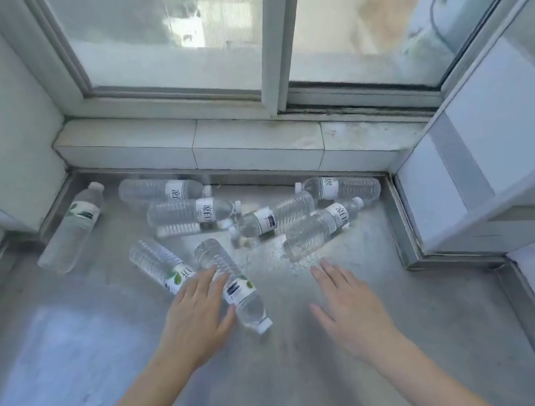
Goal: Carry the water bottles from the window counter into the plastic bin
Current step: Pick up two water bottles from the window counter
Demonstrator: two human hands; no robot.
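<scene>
Water bottle point(234, 280) under left hand point(196, 316) fingers point(215, 280), uncurled.

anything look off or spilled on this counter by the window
Yes: white gritty debris is scattered on the counter near the right hand, and the bottles all lie toppled at random angles.

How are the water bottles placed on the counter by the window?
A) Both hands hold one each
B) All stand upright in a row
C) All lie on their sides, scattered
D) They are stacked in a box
C: every bottle, such as the nearest bottle, lies on its side on the counter; the left hand and right hand are open.
</scene>
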